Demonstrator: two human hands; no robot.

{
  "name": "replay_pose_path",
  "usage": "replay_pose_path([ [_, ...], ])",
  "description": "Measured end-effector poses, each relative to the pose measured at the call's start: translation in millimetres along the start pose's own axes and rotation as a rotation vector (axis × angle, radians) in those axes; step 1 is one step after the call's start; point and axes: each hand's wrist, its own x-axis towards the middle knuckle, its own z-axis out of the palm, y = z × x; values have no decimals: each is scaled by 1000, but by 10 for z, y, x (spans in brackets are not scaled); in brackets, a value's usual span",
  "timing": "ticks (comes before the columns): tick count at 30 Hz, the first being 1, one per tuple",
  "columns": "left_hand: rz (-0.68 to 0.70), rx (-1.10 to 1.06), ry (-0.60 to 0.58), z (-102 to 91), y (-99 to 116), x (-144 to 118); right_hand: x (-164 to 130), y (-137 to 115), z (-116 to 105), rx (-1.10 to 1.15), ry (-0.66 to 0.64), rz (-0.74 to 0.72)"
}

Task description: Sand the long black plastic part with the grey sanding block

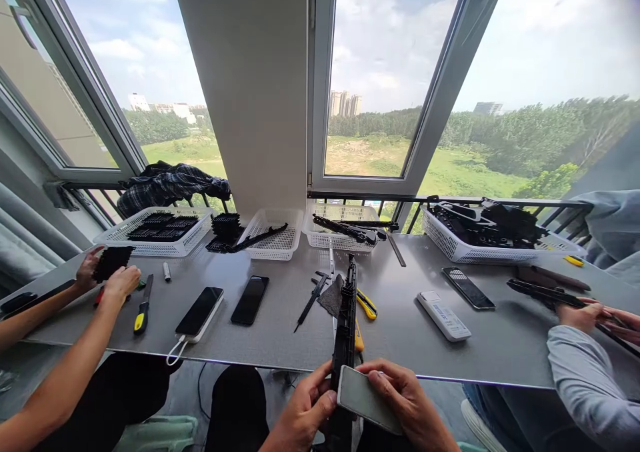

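Note:
My left hand point(306, 407) is wrapped around the lower end of a long, narrow black plastic part point(345, 325), which points away from me over the table edge. In my right hand point(409, 399) is a flat grey rectangular pad point(367, 399) with rounded corners, gripped between thumb and fingers. One end of the pad lies against or just over the black part, close to my left thumb. Just beyond, a dark grey cloth point(331, 297), a caliper point(315, 295) and a yellow utility knife point(367, 304) rest on the table, partly behind the black part.
White baskets holding black parts point(274, 255) line the back of the metal table point(295, 349). Phones point(250, 300) and a white device point(443, 316) lie on either side. A co-worker's hands point(123, 282) handle a black piece at left; another's point(583, 315) hold black parts at right.

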Motion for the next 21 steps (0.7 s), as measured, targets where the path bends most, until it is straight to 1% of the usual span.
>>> replay_pose_path([
  [3,-9,-37,60,-47,-55,9,-20,28,-68,-6,-2,20],
  [7,3,-45,99,-83,-114,38,-54,53,-62,-12,-114,14],
  [11,5,-67,121,-108,-166,61,-57,47,-18,-22,-48,18],
  [12,-3,-75,121,-115,-175,63,-59,45,-14,-50,-56,2],
  [14,-5,-88,131,-130,-187,64,-69,45,-15,-101,-133,-24],
  [16,-1,-93,170,-149,-194,68,-82,56,-20,-116,-227,-20],
  [17,1,-90,188,-160,-198,71,-87,65,-19,-114,-253,-13],
  [19,-1,-82,203,-180,-209,82,-90,83,-7,-112,-228,-19],
  [21,9,-91,202,-194,-224,93,-89,89,18,-111,-144,-28],
])
